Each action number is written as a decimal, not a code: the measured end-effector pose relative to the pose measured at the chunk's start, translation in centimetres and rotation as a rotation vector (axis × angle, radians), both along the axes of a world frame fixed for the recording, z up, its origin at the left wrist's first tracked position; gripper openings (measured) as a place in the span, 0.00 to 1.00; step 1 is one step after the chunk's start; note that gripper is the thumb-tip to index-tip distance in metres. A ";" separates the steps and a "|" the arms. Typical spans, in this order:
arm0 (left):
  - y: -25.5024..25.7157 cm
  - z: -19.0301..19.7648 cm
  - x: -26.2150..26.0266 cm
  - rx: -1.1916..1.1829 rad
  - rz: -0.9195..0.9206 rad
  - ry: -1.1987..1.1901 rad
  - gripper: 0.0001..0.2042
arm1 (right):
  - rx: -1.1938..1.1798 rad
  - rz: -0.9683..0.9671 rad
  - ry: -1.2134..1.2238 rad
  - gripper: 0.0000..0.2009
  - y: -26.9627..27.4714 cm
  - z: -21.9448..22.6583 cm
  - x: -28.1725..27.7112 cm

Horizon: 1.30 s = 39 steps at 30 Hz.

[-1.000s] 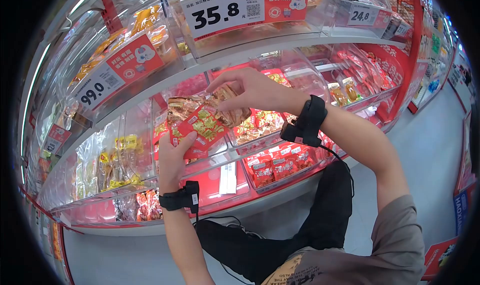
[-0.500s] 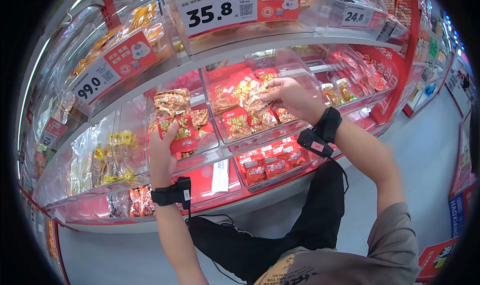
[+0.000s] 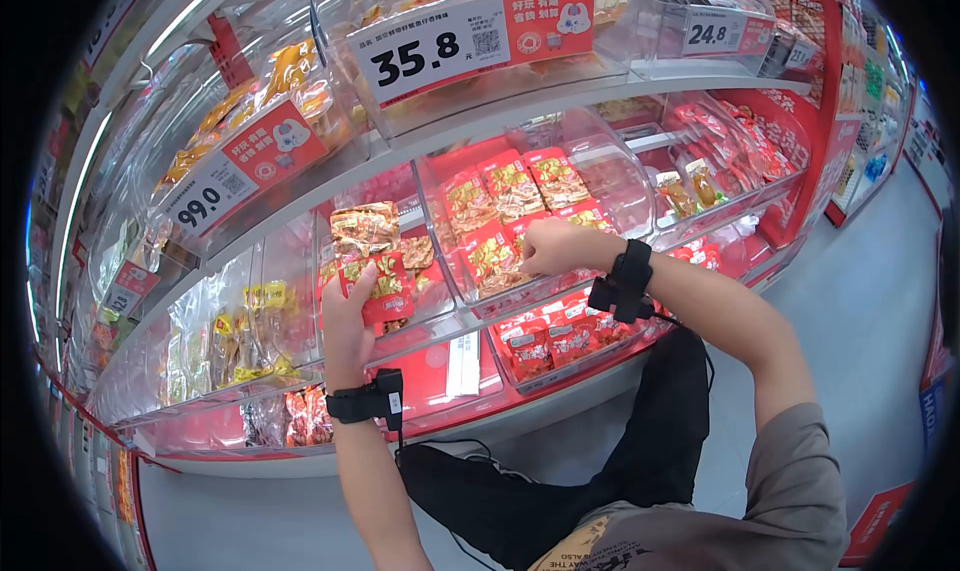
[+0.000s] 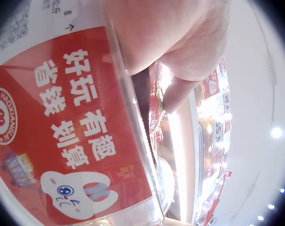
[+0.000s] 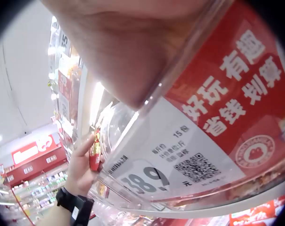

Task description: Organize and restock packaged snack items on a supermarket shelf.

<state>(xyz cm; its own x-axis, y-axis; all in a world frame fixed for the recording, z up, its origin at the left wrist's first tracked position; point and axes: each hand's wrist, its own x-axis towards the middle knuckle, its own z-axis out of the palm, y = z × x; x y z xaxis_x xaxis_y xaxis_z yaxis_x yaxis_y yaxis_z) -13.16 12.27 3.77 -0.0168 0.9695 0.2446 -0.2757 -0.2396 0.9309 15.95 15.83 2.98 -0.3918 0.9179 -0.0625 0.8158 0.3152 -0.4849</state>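
My left hand (image 3: 347,311) grips a red snack packet (image 3: 385,296) with yellow lettering, its thumb across the front. Just above that packet shows brown food under clear wrapping (image 3: 365,228). The right hand (image 3: 565,246) is down in the neighbouring clear bin, fingers curled at the edge of another red snack packet (image 3: 492,256); its fingertips are partly hidden. Several like packets (image 3: 515,186) lie in rows behind it. In the right wrist view, the left hand (image 5: 81,165) holds its packet (image 5: 95,153) upright, while the bin's price card hides the right fingers.
A shelf edge with large price cards (image 3: 470,46) overhangs the bins. Clear dividers (image 3: 432,236) separate them. Yellow-labelled packs (image 3: 235,321) fill the bin at left, and more red packs (image 3: 555,331) lie in a lower bin. A cable (image 3: 480,451) runs over the person's legs.
The right hand has moved right, away from the left hand, carrying a packet, and lowered into the neighbouring bin. The left hand keeps its red snack packet, held a little lower than before.
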 end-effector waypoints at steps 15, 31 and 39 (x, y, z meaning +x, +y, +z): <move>0.2 -0.9 -1.4 0.035 -0.195 -0.026 0.14 | 0.314 0.170 0.767 0.22 -2.7 5.3 -5.9; 1.5 -0.7 -0.5 0.115 -0.014 0.277 0.09 | -0.179 -0.033 1.291 0.07 -1.1 4.0 2.3; 1.4 -0.3 0.1 -0.046 0.053 0.406 0.07 | -0.233 -0.203 1.040 0.08 -0.2 0.8 5.0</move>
